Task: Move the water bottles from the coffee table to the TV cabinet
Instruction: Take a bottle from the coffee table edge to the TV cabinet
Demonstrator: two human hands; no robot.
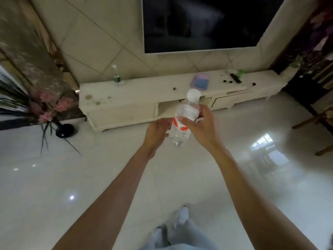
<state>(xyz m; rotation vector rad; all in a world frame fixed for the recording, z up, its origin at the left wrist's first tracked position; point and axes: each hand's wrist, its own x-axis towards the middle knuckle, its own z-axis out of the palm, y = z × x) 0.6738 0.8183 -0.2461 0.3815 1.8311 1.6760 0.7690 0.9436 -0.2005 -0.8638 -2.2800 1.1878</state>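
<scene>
A clear water bottle [185, 116] with a white cap and a red label hangs tilted in the air in front of me. My right hand [200, 127] grips its middle from the right. My left hand [156, 132] is curled around its lower left side, touching it. Beyond the hands stands the long cream TV cabinet [137, 98] against the tiled wall. Another bottle [116, 76] with a green label stands upright on the cabinet's left part. The coffee table is out of view.
A dark TV [201, 22] hangs above the cabinet. A purple cloth [201, 81] and a black remote [235, 77] lie on the cabinet top. A black vase with pink flowers [59, 112] stands on the floor at left. Wooden chair legs [317, 121] show at right. The glossy floor lies between me and the cabinet.
</scene>
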